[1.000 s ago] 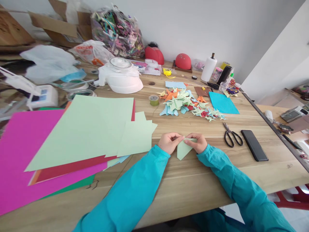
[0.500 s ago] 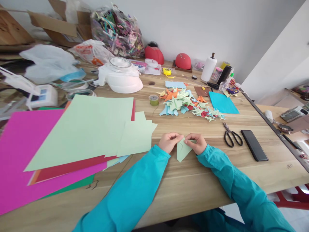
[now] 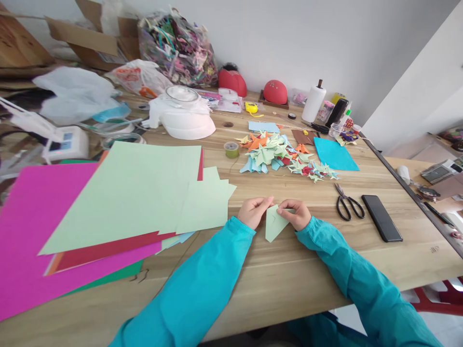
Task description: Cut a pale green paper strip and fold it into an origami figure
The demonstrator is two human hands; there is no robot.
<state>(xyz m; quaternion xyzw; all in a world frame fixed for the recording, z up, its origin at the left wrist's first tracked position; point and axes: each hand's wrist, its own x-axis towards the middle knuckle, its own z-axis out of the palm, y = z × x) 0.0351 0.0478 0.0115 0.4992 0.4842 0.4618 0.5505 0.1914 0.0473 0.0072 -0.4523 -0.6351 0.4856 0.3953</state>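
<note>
A small folded piece of pale green paper [image 3: 275, 225] is in front of me, just over the wooden table, with layered flaps and a pointed lower end. My right hand [image 3: 297, 215] pinches its upper right part between thumb and fingers. At its upper left edge is my left hand [image 3: 254, 211], fingers curled together and the thumb raised along the top; some of these fingers are hidden behind the paper. Beyond my hands lies a heap of folded paper shapes [image 3: 265, 153] in green, orange, blue and red.
Large coloured sheets, pale green [image 3: 133, 193] on top and magenta [image 3: 21, 231] below, lie at the left. To the right are black-handled scissors [image 3: 349, 205] and a phone [image 3: 382, 218]. A turquoise sheet [image 3: 335, 154] and a spool [image 3: 231, 149] lie farther back.
My left thumb has lifted off the front of the folded paper and shifted slightly up. My right hand keeps its pinch almost in the same place.
</note>
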